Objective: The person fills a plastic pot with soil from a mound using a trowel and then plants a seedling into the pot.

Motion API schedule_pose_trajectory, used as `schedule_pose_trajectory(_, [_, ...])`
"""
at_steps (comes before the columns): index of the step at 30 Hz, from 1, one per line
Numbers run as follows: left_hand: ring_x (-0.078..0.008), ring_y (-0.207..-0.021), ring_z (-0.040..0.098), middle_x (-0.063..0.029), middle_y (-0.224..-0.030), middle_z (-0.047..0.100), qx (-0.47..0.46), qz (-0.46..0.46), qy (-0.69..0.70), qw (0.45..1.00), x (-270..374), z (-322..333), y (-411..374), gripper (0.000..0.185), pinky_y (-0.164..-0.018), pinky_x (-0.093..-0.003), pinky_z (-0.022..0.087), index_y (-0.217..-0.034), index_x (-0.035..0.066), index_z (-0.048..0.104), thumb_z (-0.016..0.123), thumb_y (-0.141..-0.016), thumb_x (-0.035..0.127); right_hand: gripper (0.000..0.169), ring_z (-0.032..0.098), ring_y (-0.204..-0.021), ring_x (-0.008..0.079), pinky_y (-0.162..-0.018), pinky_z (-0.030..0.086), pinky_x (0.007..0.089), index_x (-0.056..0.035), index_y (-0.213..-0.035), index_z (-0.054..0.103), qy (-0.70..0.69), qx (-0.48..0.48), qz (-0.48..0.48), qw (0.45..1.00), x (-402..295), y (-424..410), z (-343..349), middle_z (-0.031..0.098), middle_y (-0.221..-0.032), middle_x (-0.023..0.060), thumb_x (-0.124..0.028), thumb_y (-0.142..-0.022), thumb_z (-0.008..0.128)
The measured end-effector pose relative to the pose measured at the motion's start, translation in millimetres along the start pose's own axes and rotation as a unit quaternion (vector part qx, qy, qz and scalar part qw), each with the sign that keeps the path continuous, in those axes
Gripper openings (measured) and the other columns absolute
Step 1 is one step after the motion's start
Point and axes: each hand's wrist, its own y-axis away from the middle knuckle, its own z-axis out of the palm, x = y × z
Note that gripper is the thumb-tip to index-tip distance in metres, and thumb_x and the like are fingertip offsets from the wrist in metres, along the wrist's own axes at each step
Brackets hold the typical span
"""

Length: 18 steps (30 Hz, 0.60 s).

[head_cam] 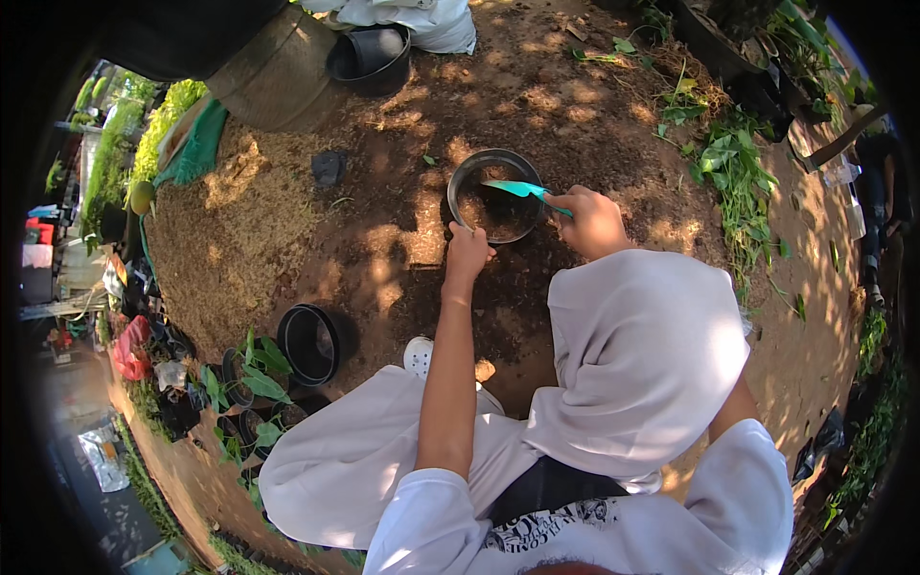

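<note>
My left hand [470, 251] grips the near-left rim of a round dark pot [454, 188] that rests on the soil. In my right hand [591, 221], at the pot's right side, is the handle of a turquoise hand trowel [519, 188]. The trowel's blade reaches over the pot's opening, with its tip towards the left. Some brown soil [507, 228] shows inside the pot; the shaded part of its inside is hard to make out.
A black pot [309, 345] lies tilted at the lower left beside potted leafy plants [264, 384]. Pale husk-like material [237, 237] is heaped on the left. Farther off are a black bucket [370, 85] and white sacks [438, 25]. Cut green vines [740, 187] lie at right.
</note>
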Motion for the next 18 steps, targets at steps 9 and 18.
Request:
schedule_pose_trajectory(9, [-0.0245, -0.075, 0.072, -0.0188, -0.086, 0.072, -0.002, 0.006, 0.004, 1.000, -1, 1, -4, 0.046, -0.069, -0.0401, 0.057, -0.137, -0.012, 0.030, 0.042, -0.106, 0.020, 0.039, 0.071, -0.081, 0.0277, -0.073, 0.057, 0.0411, -0.0246, -0.120, 0.077, 0.007, 0.108, 0.005, 0.994, 2, 8, 28, 0.068, -0.095, 0.0040, -0.006, -0.085, 0.071])
schedule_pose_trajectory(18, [-0.0262, -0.073, 0.074, -0.0200, -0.081, 0.073, -0.005, 0.020, -0.002, 1.000, -7, 1, -7, 0.077, -0.074, -0.0352, 0.058, -0.145, -0.027, 0.004, 0.044, -0.099, 0.020, 0.043, 0.069, -0.083, 0.0237, -0.073, 0.053, 0.0371, -0.0232, -0.127, 0.075, -0.100, 0.182, 0.069, 0.976, -13, 20, -22, 0.070, -0.103, 0.0043, -0.004, -0.088, 0.074])
